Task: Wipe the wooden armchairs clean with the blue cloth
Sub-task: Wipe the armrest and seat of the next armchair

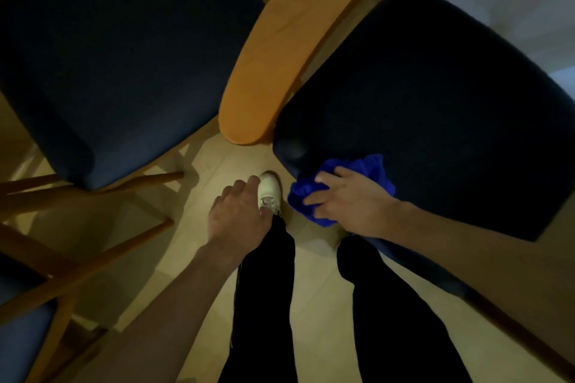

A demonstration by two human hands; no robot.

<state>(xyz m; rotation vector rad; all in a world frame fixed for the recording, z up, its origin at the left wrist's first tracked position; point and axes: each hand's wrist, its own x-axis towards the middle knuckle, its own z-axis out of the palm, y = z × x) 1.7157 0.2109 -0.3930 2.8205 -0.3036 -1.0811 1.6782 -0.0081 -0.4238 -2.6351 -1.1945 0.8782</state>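
Head view: the blue cloth [339, 188] is bunched under the right hand [348, 199] at the near corner of the right armchair's seat cushion [435, 109], the left hand [236, 214] hangs loosely curled and empty beside it, and the wooden armrest [264, 71] beyond may be missed if only upholstery is rubbed.

The room was dim and warm-toned, the picture soft, perhaps motion-blurred; wide-angle bending curved the edges, and the dark seat cushions [435, 109] lost detail.

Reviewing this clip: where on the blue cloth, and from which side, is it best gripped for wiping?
Grip the bunched middle of the blue cloth from above, as the right hand does now. It lies crumpled at the front edge of the dark seat cushion, its folds gathered upward, so fingers curling down over it should catch most layers.
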